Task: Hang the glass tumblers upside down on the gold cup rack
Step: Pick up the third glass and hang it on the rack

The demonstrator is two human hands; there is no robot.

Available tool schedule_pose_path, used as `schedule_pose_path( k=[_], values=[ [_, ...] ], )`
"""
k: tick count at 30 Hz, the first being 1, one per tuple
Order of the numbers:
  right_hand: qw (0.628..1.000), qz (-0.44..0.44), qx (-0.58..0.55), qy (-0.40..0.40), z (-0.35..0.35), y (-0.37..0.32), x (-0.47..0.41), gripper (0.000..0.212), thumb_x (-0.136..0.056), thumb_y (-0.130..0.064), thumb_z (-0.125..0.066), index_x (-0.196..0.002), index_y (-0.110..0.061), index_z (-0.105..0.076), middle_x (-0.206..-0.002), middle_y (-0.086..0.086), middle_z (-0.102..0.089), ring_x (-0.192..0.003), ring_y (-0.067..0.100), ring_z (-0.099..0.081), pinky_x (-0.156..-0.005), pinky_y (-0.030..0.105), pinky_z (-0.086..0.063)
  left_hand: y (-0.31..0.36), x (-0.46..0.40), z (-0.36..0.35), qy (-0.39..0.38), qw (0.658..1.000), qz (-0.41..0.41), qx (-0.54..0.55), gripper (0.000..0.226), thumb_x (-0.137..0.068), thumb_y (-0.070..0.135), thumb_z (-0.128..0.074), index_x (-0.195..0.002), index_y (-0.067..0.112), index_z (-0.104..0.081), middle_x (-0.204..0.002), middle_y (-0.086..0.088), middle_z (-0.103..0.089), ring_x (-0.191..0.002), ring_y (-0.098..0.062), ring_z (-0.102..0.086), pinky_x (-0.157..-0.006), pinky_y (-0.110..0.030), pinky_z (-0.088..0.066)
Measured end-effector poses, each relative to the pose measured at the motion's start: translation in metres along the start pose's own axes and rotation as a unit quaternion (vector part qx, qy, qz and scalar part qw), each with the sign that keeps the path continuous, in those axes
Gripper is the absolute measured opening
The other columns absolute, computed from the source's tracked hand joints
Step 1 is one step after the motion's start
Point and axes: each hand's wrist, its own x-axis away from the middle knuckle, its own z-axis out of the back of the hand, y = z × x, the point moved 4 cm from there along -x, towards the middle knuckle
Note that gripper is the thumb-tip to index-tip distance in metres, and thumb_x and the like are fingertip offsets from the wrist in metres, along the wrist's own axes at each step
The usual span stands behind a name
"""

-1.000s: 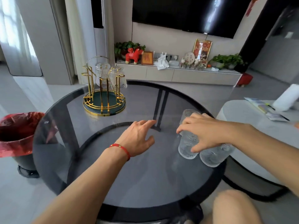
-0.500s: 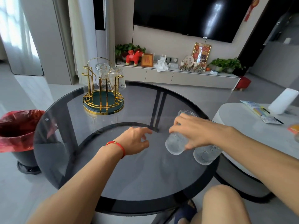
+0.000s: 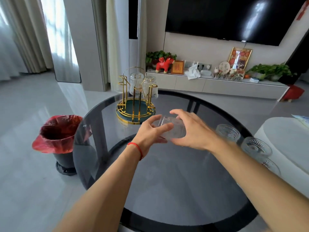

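A ribbed glass tumbler [image 3: 172, 129] is held on its side above the round dark glass table [image 3: 167, 181], between both hands. My left hand [image 3: 150, 133] grips its left end and my right hand [image 3: 190, 129] wraps its right end. The gold cup rack [image 3: 136, 99] with a green base stands just beyond, at the table's far left. Two tumblers [image 3: 143, 84] hang upside down on its far pegs; the near pegs are bare. Two more tumblers stand upright at the table's right edge, one [image 3: 228, 132] nearer the hands, one [image 3: 256, 146] further right.
A black bin with a red bag [image 3: 58, 138] stands on the floor left of the table. A white round side table [image 3: 284, 148] touches the right side. A low TV cabinet [image 3: 217, 84] with ornaments and plants runs along the far wall.
My right hand lifted one tumbler off the table's right side and carried it left toward the rack. My left hand rose and took hold of its other end. The camera view shifted up.
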Motion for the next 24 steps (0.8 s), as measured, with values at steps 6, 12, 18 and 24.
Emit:
schedule_pose_path(
  k=[6, 12, 18, 24],
  values=[
    [1.000, 0.001, -0.027, -0.006, -0.024, -0.028, -0.041, 0.107, -0.055, -0.071, -0.068, -0.151, -0.036, -0.036, -0.146, -0.002, -0.059, -0.128, 0.025, -0.060, -0.097, 0.044, -0.054, 0.002, -0.013, 0.025, 0.060, 0.994, -0.060, -0.064, 0.078, -0.062, 0.035, -0.087, -0.132, 0.025, -0.055, -0.112, -0.007, -0.066, -0.097, -0.021, -0.071, -0.071, -0.026, -0.060],
    [0.988, -0.023, -0.140, 0.061, -0.008, -0.017, -0.080, 0.083, -0.071, -0.052, -0.087, -0.142, -0.026, -0.052, -0.122, -0.005, -0.066, -0.110, 0.018, -0.065, -0.080, 0.022, -0.048, -0.003, -0.040, 0.072, 0.149, 0.956, -0.085, -0.239, 0.036, -0.101, 0.037, -0.045, -0.123, 0.019, -0.067, -0.128, -0.008, -0.067, -0.118, -0.021, -0.060, -0.087, -0.032, -0.054],
    [0.941, -0.010, -0.309, 0.134, 0.042, -0.034, -0.138, 0.084, -0.071, -0.052, -0.087, -0.142, -0.022, -0.053, -0.121, -0.009, -0.065, -0.104, 0.001, -0.067, -0.084, 0.029, -0.058, -0.028, -0.062, 0.074, 0.133, 0.820, -0.133, -0.541, 0.053, -0.092, 0.033, -0.057, -0.142, 0.018, -0.052, -0.139, -0.004, -0.055, -0.132, -0.022, -0.047, -0.114, -0.043, -0.040],
    [0.896, -0.026, -0.377, 0.232, 0.069, -0.051, -0.206, 0.082, -0.075, -0.043, -0.087, -0.144, -0.016, -0.051, -0.135, 0.009, -0.062, -0.119, 0.026, -0.064, -0.095, 0.046, -0.060, -0.033, -0.072, 0.076, 0.113, 0.776, -0.094, -0.613, 0.080, -0.087, 0.036, -0.061, -0.158, 0.021, -0.027, -0.163, -0.006, -0.028, -0.153, -0.026, -0.017, -0.123, -0.045, -0.027]
  ],
)
